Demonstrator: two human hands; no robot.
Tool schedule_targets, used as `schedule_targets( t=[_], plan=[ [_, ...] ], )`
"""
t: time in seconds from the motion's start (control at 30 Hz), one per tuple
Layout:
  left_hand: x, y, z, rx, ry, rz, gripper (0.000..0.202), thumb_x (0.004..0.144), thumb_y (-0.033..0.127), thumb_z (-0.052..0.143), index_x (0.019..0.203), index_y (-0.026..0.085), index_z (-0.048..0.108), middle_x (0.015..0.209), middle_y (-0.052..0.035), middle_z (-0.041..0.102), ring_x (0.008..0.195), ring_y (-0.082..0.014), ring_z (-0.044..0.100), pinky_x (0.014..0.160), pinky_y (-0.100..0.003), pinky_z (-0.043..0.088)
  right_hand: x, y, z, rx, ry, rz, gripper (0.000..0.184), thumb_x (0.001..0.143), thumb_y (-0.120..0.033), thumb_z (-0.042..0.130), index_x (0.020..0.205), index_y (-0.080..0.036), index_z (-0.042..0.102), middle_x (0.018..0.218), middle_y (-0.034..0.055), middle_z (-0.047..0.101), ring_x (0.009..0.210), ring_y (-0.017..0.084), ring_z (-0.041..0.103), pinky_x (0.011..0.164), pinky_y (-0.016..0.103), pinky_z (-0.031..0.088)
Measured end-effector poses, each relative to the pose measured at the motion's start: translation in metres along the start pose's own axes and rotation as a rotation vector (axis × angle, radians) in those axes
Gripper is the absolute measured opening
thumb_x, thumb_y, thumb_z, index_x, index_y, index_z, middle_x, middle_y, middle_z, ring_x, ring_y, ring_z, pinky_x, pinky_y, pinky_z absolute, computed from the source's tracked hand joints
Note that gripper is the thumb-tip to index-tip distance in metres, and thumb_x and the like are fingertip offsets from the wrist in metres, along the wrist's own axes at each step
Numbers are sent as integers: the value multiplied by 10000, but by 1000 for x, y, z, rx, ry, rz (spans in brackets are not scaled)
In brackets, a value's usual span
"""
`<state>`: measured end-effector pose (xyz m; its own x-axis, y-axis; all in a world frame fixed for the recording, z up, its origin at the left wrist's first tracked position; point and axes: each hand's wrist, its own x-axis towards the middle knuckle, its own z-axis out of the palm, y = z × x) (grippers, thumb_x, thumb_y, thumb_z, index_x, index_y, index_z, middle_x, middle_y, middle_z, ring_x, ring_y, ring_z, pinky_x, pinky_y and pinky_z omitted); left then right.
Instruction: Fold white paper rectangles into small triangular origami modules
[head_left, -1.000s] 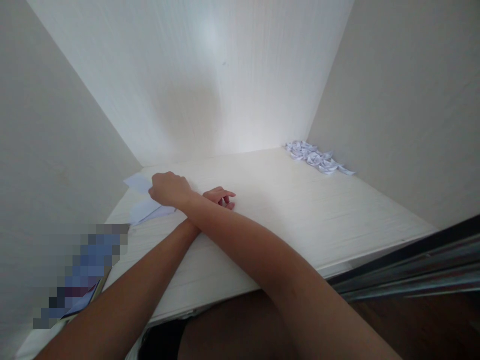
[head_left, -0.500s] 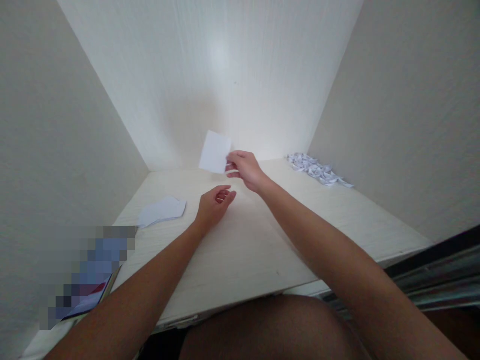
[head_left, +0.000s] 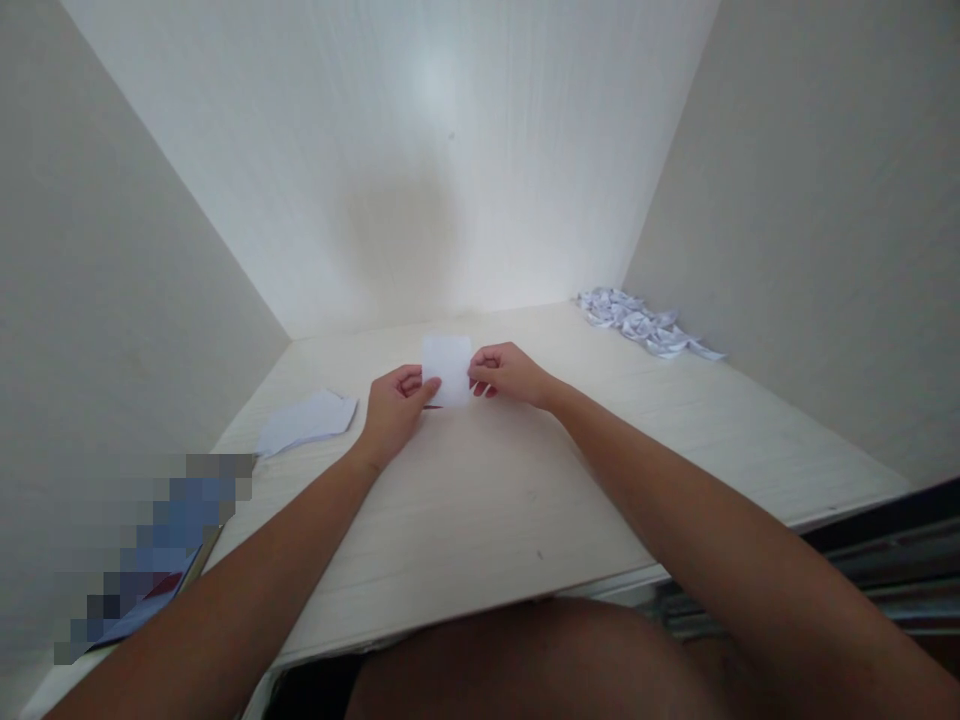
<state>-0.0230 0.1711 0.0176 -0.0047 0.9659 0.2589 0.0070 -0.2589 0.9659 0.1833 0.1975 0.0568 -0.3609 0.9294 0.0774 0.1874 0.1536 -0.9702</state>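
A small white sheet of paper point(head_left: 448, 365) is held up between my two hands, above the middle of the table. My left hand point(head_left: 399, 402) grips its left edge, the thumb lying over the front and some fingers behind. At the right edge, my right hand point(head_left: 511, 373) pinches the paper between thumb and fingertips. A loose stack of white paper sheets point(head_left: 306, 422) lies on the table to the left of my left hand.
Folded or curled white paper strips point(head_left: 637, 322) lie heaped at the back right, against the side wall. A pixelated, bluish flat item point(head_left: 161, 560) lies at the left edge of the pale table point(head_left: 480, 520). Walls enclose the back and both sides.
My right hand has brought the paper down and nearer, turning it upright. My left hand, empty before, has taken hold of the paper's left edge. The view has shifted slightly.
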Motion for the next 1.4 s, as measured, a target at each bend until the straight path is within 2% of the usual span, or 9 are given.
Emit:
schedule_targets(
  t=[0.13, 0.27, 0.47, 0.53, 0.67, 0.97, 1.17, 1.3, 1.4],
  plan=[
    [-1, 0, 0, 12, -22, -25, 355, 721, 395, 823, 978, 169, 725, 822, -62, 795, 758, -248, 764, 713, -414, 648, -1, 1, 1, 23, 7, -37, 167, 871, -94, 677, 723, -160, 633, 638, -8, 691, 582, 85, 638, 557, 171, 505],
    [-1, 1, 0, 30, -27, 17, 459, 783, 360, 730, 1189, 157, 662, 823, -56, 780, 739, -223, 757, 707, -405, 651, 0, 5, 2, 33, 37, -58, 182, 858, -119, 695, 698, -158, 618, 612, -20, 657, 564, 78, 612, 559, 171, 501],
    [-1, 4, -8, 175, -94, 156, 825, 706, 166, 669, 1506, 253, 488, 1245, -128, 719, 840, -176, 749, 699, -335, 654, 4, 10, -6, 35, 67, -69, 187, 848, -123, 693, 683, -158, 614, 598, -12, 636, 550, 84, 607, 534, 172, 494],
    [-2, 7, -10, 256, -133, 213, 811, 686, 153, 725, 1469, 283, 562, 1323, -119, 684, 941, -193, 734, 705, -308, 652, 5, 10, -7, 42, 85, -66, 164, 842, -131, 700, 698, -158, 627, 610, -8, 643, 559, 89, 612, 534, 177, 502],
    [-3, 13, -11, 356, -172, 305, 440, 703, 273, 828, 1141, 256, 791, 1261, -86, 706, 1054, -236, 698, 789, -356, 670, 4, 7, -8, 44, 95, -50, 126, 829, -126, 693, 715, -154, 649, 650, 4, 669, 594, 102, 635, 556, 191, 520],
    [-7, 14, -3, 316, -63, 323, 259, 784, 459, 816, 826, 204, 816, 1159, -99, 713, 1008, -238, 694, 673, -279, 655, -1, 6, -3, 4, -30, -65, 180, 788, -99, 736, 643, -146, 640, 588, -12, 647, 519, 81, 575, 527, 177, 446],
    [-6, 11, -1, 137, 36, 257, 328, 847, 493, 763, 918, 173, 778, 1005, -53, 742, 845, -178, 697, 745, -359, 698, -8, -3, -3, 182, -40, -66, 261, 974, -477, 593, 1068, -236, 564, 1042, 51, 719, 752, 151, 754, 665, 283, 610],
    [-6, 8, 1, 47, 85, 204, 343, 826, 478, 787, 929, 153, 749, 912, -34, 740, 775, -162, 701, 763, -387, 702, -10, -6, -1, 198, -54, -96, 271, 807, -345, 813, 944, -208, 623, 1009, 25, 718, 867, 139, 715, 738, 260, 613],
    [-7, 10, 4, 7, 80, 186, 362, 784, 455, 822, 943, 146, 723, 931, -41, 734, 794, -171, 716, 738, -381, 702, -5, 0, 5, 178, -13, -111, 167, 806, -286, 800, 827, -164, 689, 847, 16, 705, 781, 109, 663, 691, 211, 585]
  ],
)
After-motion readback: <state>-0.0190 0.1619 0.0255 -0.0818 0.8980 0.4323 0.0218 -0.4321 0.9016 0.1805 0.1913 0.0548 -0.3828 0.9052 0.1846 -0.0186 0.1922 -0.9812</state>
